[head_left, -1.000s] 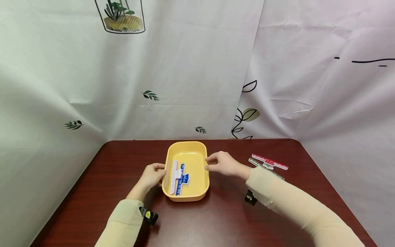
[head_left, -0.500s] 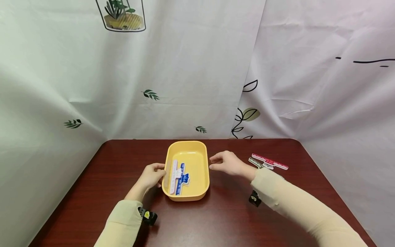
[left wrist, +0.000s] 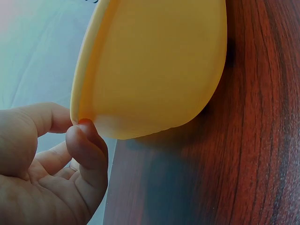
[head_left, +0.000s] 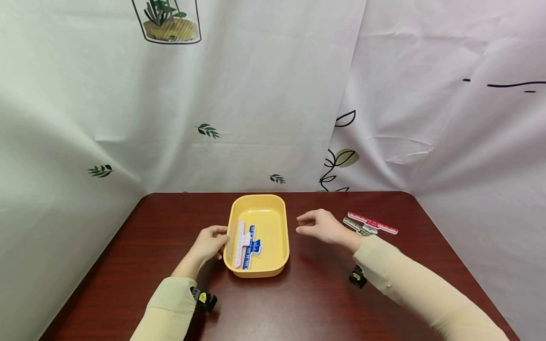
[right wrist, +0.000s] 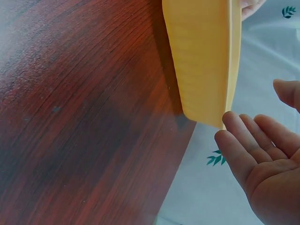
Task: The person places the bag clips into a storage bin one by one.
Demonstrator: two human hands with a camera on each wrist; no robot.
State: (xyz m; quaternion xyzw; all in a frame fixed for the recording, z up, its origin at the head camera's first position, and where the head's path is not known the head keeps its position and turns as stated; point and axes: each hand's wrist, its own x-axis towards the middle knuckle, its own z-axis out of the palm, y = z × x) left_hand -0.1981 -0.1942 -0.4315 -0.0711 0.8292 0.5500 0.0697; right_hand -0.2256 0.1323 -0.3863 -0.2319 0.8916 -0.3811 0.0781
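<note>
A yellow rectangular tray [head_left: 273, 237] stands on the table with two long ruler-like clips inside: a pale pink-white clip [head_left: 240, 251] and a blue clip [head_left: 248, 255], side by side along its left. My left hand [head_left: 209, 245] pinches the tray's left rim between thumb and fingers; the left wrist view shows this grip on the rim [left wrist: 77, 93]. Off the tray's right side, apart from it, my right hand [head_left: 326, 226] hovers with relaxed fingers and nothing in them. In the right wrist view its fingers [right wrist: 243, 145] are spread from the thumb.
To the right of my right hand, a red clip [head_left: 384, 227] and a dark green-grey clip [head_left: 352, 223] lie close together on the brown table [head_left: 179, 208]. The right forearm sleeve partly hides the dark one. A white printed curtain [head_left: 256, 94] hangs behind the table.
My right hand has let go of the tray's right rim and moved a short way right. My left hand and the tray stay in place.
</note>
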